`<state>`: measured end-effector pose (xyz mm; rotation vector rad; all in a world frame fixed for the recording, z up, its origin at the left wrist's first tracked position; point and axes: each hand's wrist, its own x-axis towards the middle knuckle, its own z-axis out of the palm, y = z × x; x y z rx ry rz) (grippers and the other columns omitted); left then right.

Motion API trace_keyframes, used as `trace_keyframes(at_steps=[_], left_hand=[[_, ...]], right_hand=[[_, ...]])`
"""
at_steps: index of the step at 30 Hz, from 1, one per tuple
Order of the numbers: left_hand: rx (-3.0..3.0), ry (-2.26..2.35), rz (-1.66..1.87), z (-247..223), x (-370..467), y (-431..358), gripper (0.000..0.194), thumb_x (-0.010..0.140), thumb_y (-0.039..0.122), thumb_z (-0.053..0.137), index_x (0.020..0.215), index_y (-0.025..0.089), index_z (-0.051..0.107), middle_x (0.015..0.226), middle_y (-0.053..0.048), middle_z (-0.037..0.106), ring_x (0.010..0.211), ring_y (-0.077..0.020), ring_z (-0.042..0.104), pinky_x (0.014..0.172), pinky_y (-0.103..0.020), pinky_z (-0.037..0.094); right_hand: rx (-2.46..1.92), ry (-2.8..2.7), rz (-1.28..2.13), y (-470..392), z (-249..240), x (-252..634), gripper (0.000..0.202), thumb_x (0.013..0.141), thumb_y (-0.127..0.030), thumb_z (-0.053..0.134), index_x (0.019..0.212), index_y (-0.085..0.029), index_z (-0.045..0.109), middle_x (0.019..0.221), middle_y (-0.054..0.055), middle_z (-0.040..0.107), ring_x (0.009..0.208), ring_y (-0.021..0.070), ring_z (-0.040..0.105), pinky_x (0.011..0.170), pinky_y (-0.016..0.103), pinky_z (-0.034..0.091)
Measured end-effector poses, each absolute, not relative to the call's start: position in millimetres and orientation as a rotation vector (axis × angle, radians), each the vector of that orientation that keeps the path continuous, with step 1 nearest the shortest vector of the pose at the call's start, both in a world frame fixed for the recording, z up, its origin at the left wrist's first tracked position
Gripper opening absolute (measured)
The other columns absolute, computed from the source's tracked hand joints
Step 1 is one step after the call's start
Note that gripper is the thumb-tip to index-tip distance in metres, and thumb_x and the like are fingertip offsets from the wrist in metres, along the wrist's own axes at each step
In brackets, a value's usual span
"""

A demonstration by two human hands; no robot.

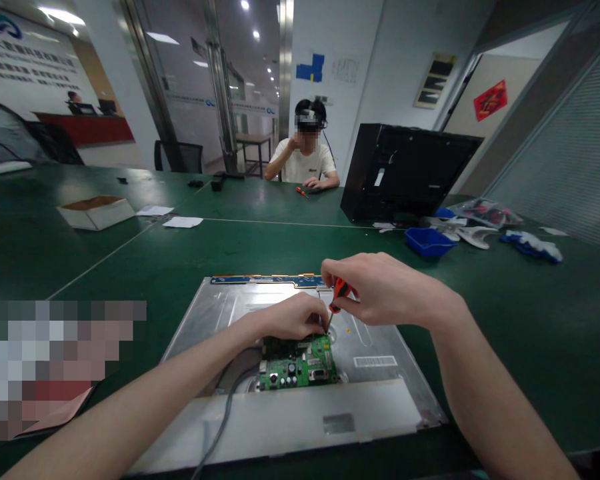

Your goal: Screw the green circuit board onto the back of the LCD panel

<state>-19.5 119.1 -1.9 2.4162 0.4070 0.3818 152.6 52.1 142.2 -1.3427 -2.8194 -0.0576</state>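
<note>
Pinching the red-and-black screwdriver [340, 293] by its handle in the head view, the right hand [387, 290] tilts its shaft toward the far right corner of the green circuit board [300, 367]. The left hand [295, 317] curls beside the tip — whether its fingers grip anything, I cannot tell. The board sits mid-panel, on the metal panel [403, 353] lying on the near desk [260, 240]. It looks light, stiff and fragile, best held by its bare edges; the panel seems heavier and slippery — better taken by left and right rims.
</note>
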Motion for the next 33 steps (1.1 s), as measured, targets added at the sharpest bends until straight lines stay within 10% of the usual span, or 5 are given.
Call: trace_keyframes(at_steps=[33], left_hand=[[2.508,0.424,0.379,-0.5,-17.1,113.5,0.011,0.077,0.008,0.065,0.084,0.015,0.069,0.070,0.001,0.062,0.062,-0.0113,0.055,0.059,-0.021,0.039]], right_hand=[[-1.478,-2.772,-0.218,51.9,141.7,148.5,0.021,0.089,-0.042,0.051,0.092,-0.022,0.058,0.071,0.002,0.064,0.059,0.0153,0.054,0.050,0.026,0.024]])
